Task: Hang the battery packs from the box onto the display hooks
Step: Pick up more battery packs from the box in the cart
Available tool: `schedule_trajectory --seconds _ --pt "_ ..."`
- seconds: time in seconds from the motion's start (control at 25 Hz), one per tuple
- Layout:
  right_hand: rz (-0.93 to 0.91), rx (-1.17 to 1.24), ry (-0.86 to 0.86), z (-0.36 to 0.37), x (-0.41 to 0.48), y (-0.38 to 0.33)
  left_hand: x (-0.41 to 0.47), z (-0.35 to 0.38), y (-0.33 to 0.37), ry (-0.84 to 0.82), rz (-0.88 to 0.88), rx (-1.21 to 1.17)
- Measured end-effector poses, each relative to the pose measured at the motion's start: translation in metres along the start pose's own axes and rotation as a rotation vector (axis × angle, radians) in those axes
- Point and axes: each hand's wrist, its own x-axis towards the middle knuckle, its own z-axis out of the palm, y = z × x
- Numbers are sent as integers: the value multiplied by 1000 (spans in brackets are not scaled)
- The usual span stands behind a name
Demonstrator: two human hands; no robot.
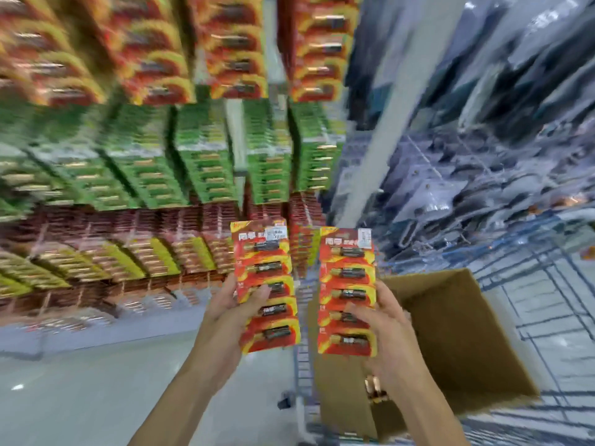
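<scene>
Display wall (161,175) fills the upper left and centre of the frame, motion-blurred. It carries red-and-yellow packs (154,59) in the top rows, green packs (199,162) in the middle band, and darker red and yellow-green packs (135,252) in the lower rows. The hooks themselves are too blurred to make out. On the right side of the frame is another rack (483,140) of clear-bagged goods, also smeared. Pale glossy floor (80,381) shows at lower left. The cardboard box (457,333) sits at lower right, open, with a glimpse of more packs (375,386) inside, just below my right wrist. I'm holding two battery strips upright and side by side at lower centre, not touching, both in front of the lower display rows and clear of the box. The left strip (267,284) is five red-yellow cells tall, and my left hand (231,310) grips it with the thumb across the front at mid-height and the fingers behind. The right strip (347,291) has the same layout. My right hand (386,329) grips it with the thumb over the front lower half and the fingers curled round the right edge. Each strip has a white sticker at the top – left one (279,231), right one (365,235) – with print too small to read.
</scene>
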Motion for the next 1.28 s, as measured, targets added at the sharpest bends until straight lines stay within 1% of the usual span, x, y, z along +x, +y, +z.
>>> schedule_trajectory --seconds 0.12,0.32,0.44,0.6,0.72,0.88,1.08,1.16,1.2,1.28 --pt "-12 28 -46 87 -5 20 -20 -86 35 90 55 -53" --pt "3 -92 -113 231 -17 61 -65 -214 86 218 164 -162" --pt "3 -130 -235 307 -31 72 -90 -278 111 306 243 -188" --pt "-48 -209 -393 393 -50 76 -118 -343 143 415 334 -191" --pt "-49 -262 -454 456 -62 84 -139 -390 172 483 403 -221" --pt "-95 -314 -543 530 -76 96 -149 -447 207 535 444 -265" --pt "-21 -185 -504 617 -69 119 -132 -525 249 514 441 -277" --pt "-9 -124 -430 652 -57 128 -120 -556 268 521 423 -274" --pt "12 -90 -433 669 -54 129 -118 -568 277 534 414 -271" --pt "-8 -89 -446 696 -51 135 -117 -593 295 542 403 -262"
